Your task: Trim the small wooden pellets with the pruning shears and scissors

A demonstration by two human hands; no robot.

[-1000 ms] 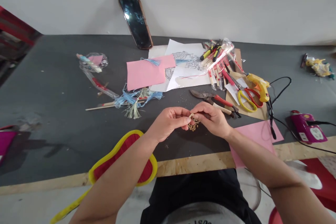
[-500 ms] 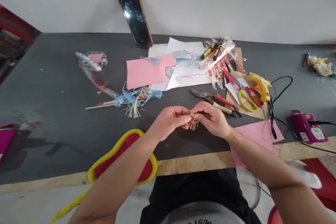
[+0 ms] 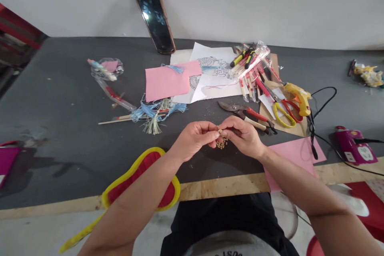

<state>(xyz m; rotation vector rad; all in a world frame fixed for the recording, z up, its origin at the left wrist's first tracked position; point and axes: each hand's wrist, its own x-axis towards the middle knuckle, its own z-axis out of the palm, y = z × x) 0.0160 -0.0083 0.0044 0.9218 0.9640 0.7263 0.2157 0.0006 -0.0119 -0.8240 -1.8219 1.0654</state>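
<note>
My left hand [image 3: 199, 138] and my right hand [image 3: 241, 134] meet over the table, thumbs and fingers pinched together. Between their fingertips is a small tan piece [image 3: 220, 131], perhaps a cut bit of wood; it is too small to make out well. Just below the fingers, a little pile of similar tan pieces [image 3: 222, 144] lies on the dark tabletop, partly covered by my hands. Pruning shears [image 3: 240, 110] with one red handle and one pale one rest just beyond my right hand.
Blue and pale tassels [image 3: 153, 114], pink paper [image 3: 166, 84] and wrapped chopsticks [image 3: 252, 72] lie behind. Scissors [image 3: 285, 114], a yellow glue gun [image 3: 298, 94] and a purple power box [image 3: 355, 146] are rightward. A red-and-yellow fan-shaped piece [image 3: 150, 160] sits under my left forearm. A phone [image 3: 156, 22] leans on the wall.
Both hands keep the same pinch over the pile, with almost no movement. The whole view shifts very slightly.
</note>
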